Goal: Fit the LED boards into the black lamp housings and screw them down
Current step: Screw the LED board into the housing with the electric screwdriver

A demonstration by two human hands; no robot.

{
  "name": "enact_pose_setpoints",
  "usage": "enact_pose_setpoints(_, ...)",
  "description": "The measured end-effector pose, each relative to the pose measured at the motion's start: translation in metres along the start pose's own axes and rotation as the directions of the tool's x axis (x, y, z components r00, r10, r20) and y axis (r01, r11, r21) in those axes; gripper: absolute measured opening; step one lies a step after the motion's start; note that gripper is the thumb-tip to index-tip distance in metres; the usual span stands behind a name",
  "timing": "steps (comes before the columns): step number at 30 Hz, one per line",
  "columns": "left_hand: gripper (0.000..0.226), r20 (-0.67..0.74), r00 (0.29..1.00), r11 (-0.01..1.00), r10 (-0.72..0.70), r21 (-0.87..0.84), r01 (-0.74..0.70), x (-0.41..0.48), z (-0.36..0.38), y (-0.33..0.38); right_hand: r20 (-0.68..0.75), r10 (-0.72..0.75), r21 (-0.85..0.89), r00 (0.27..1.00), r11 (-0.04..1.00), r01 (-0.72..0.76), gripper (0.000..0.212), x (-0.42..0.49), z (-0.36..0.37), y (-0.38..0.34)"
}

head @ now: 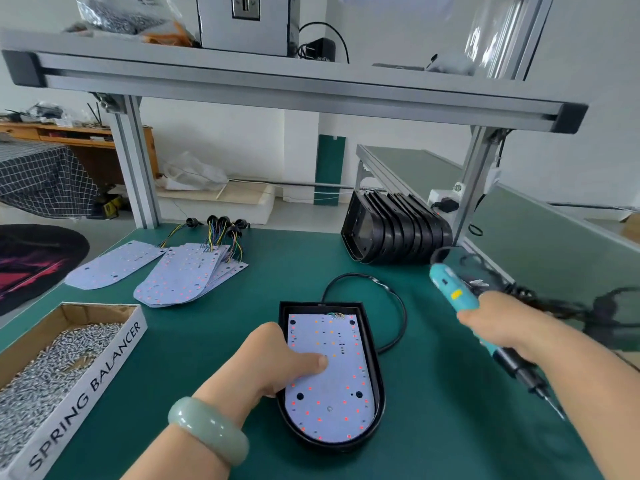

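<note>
Lamp housing: black, rounded end nearest; flat, mid-bench by the front edge
Fitted LED board: white, red dots; flat inside it
Spare LED boards: wired, fanned stack; far left
Empty housings: nested on edge; far right corner
Electric screwdriver: teal, tilted, bit down; right side, above the bench

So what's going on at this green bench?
A person is assembling lamps. The left hand grips the edge of a black round-ended lamp housing on the green table, thumb pressing down the white LED board inside it. The right hand holds a teal electric screwdriver off to the side, tip clear of the board. Spare white boards, a row of black housings and a cardboard box of silver screws wait nearby.
</note>
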State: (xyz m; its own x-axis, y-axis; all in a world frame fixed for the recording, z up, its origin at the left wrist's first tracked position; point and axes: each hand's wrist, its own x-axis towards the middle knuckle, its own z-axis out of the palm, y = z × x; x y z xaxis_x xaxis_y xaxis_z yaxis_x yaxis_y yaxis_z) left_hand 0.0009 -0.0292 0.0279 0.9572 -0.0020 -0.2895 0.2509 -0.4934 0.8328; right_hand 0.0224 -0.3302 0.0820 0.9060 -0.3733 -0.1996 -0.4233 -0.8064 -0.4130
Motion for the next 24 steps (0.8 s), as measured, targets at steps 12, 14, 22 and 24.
enact_pose_setpoints(12,0.072,0.041,0.999,0.986,-0.017,-0.167,0.023,-0.013,-0.01,0.002,-0.363,-0.363,-0.318,0.858,0.914,0.252,0.033,-0.029,0.042,-0.028)
enact_pose_setpoints(14,0.059,0.061,0.998,0.978,-0.004,-0.206,0.016,-0.015,-0.012,0.001,-0.218,-0.342,-0.341,0.914,0.904,0.257,0.041,-0.027,0.056,-0.049)
enact_pose_setpoints(22,0.008,0.091,0.995,0.859,0.041,-0.512,0.012,-0.012,-0.019,-0.012,0.009,-0.098,0.193,0.995,0.977,0.094,0.019,-0.022,0.078,-0.071)
enact_pose_setpoints(24,0.008,0.064,0.998,0.819,0.028,-0.574,0.014,-0.011,-0.017,-0.011,0.184,-0.109,0.7,0.977,0.712,-0.053,0.016,-0.036,0.081,-0.075)
